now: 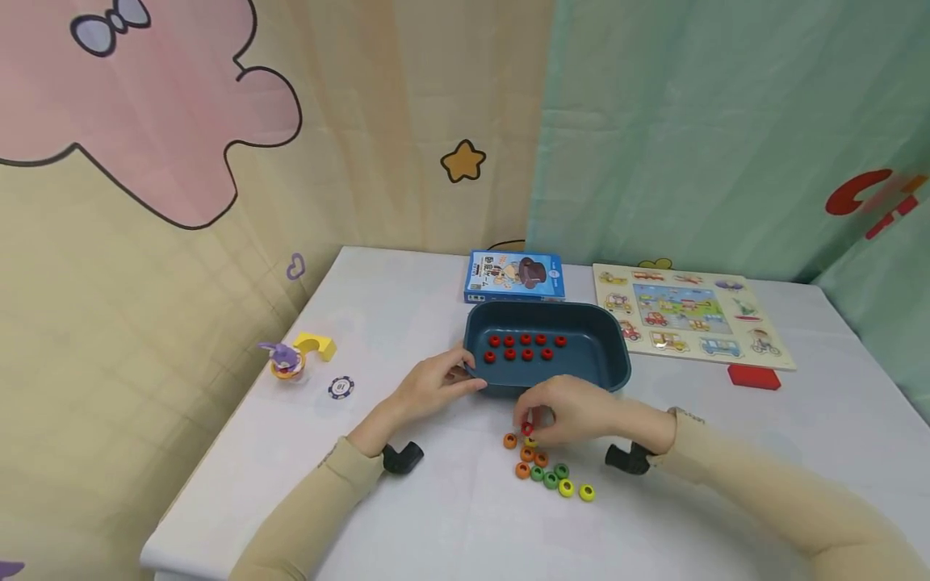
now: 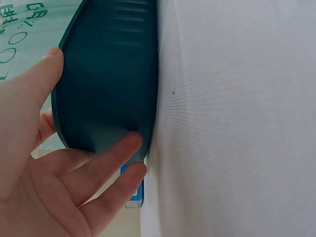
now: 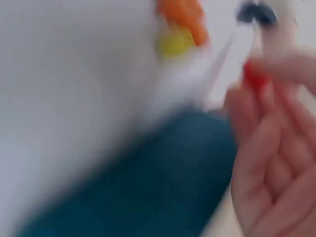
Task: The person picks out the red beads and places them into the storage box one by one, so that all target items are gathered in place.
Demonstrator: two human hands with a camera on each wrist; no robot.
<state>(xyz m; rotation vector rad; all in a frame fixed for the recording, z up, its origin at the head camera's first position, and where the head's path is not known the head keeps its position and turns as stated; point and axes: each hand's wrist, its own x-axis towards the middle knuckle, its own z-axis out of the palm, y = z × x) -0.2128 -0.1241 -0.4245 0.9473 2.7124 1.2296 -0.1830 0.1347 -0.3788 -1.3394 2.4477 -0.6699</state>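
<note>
A dark teal tray (image 1: 592,355) stands mid-table with several red beads (image 1: 527,354) in rows on its floor. My left hand (image 1: 437,379) grips the tray's near left corner; in the left wrist view its thumb lies at the rim and other fingers rest along the outer wall. Between thumb and fingertips, my right hand (image 1: 570,410) pinches one red bead (image 3: 255,75), just off the tray's front side. Below that hand lie loose orange beads (image 1: 522,470), green beads (image 1: 550,480) and yellow beads (image 1: 587,492). The right wrist view is blurred.
Behind the tray lies a blue picture box (image 1: 514,276). A wooden vehicle puzzle (image 1: 683,311) and a red block (image 1: 753,377) are at the right. On the left sit a yellow arch block (image 1: 316,345), a small purple-topped toy (image 1: 285,361) and a poker chip (image 1: 341,387).
</note>
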